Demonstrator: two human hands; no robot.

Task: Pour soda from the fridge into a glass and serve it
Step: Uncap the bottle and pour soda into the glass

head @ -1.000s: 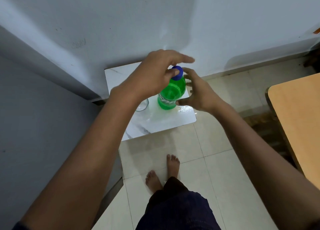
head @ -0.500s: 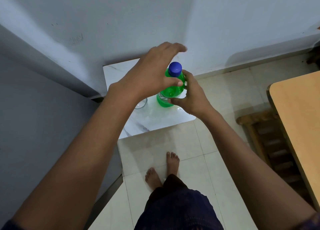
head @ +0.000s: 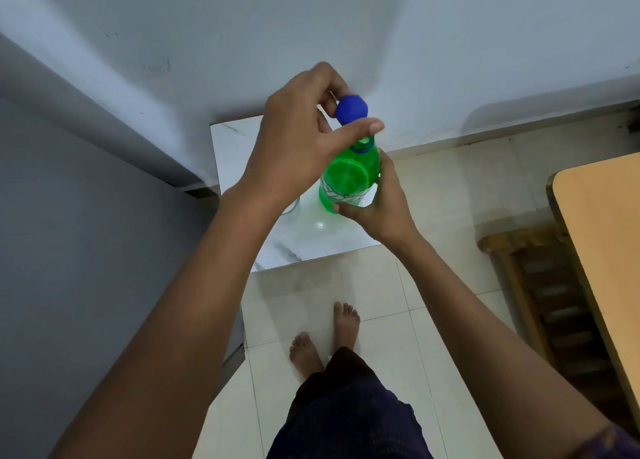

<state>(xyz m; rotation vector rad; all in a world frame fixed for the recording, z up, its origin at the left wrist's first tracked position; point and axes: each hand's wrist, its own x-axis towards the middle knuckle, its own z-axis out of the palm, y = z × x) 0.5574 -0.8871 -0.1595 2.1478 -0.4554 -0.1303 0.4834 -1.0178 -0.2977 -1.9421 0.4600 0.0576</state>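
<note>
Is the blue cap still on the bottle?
Off. The left hand holds the blue cap above the green bottle, whose open mouth shows.

white marble-look table (head: 239, 147) bears a glass (head: 290, 209), mostly hidden.

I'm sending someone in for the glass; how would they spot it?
Find the white marble table against the wall. The glass stands on it left of the green bottle, mostly hidden under the left hand's wrist. It is clear; the bottle is green.
</note>
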